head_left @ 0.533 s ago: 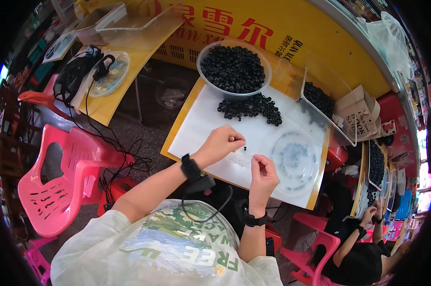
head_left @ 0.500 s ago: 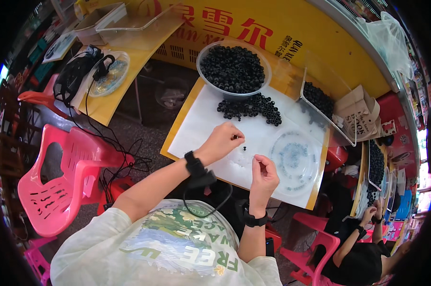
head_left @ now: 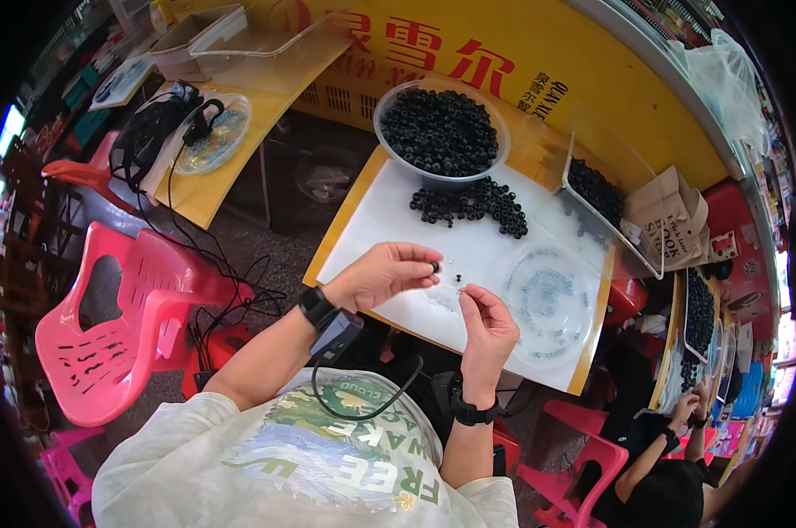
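My left hand is closed, with thumb and fingertips pinching a small black ring-shaped piece above the white sheet. Just to its right, my right hand is held in a pinch, its fingertips a short way from the left ones. Whatever is between those right fingertips is too small to make out. Another tiny black piece lies on the sheet between the hands, near a scatter of small clear bits. Farther back, a loose heap of black ring-shaped pieces lies in front of a full clear bowl.
A round clear plate with small bluish bits lies to the right. Behind it stands a clear bin of black pieces beside a paper bag. Pink chairs and cables are at left. Another person works at far right.
My left hand has drawn back slightly and turned, so the black piece in its fingers now shows plainly. My right hand stays about where it was, still pinched. The whole view has shifted a little.
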Demonstrator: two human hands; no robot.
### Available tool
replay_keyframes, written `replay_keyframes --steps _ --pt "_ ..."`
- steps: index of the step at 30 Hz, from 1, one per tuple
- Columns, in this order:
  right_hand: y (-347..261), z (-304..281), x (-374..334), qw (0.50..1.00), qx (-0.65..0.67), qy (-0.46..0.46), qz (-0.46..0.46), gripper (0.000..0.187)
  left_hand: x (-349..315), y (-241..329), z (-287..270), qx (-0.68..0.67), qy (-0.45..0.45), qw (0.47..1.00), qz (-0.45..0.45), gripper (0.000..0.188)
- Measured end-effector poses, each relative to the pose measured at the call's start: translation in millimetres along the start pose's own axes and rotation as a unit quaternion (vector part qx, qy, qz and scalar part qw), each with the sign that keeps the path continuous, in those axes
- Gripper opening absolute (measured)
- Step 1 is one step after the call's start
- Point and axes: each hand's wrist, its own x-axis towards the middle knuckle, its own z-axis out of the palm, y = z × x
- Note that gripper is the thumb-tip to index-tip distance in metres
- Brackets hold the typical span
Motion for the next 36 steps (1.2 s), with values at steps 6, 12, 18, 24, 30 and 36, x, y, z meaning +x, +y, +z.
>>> replay_keyframes --steps 6,12,18,24,30,36 --pt "-2 24 -1 0.995 -0.061 -0.035 -0.066 0.011 -25 -8 3 -0.103 -0.021 0.993 -0.047 0.027" --pt "-10 31 -6 0.971 -0.193 -0.042 -0.132 0.011 -26 -15 -4 -0.106 -0.039 0.992 -0.052 0.027" --pt "-4 39 -9 0.952 -0.234 -0.036 -0.192 0.015 -24 -27 -7 -0.135 -0.004 0.990 -0.038 0.025" --pt "23 16 13 0.979 -0.171 0.014 -0.112 0.018 -24 -38 -14 -0.228 0.020 0.972 -0.056 0.024" --pt "37 -12 51 0.903 -0.408 -0.040 -0.130 0.017 -25 -39 -15 -0.248 0.033 0.966 -0.064 0.023" --pt "53 -10 62 0.860 -0.476 -0.091 -0.159 0.017 -23 -40 -20 -0.242 0.016 0.968 -0.063 0.022"
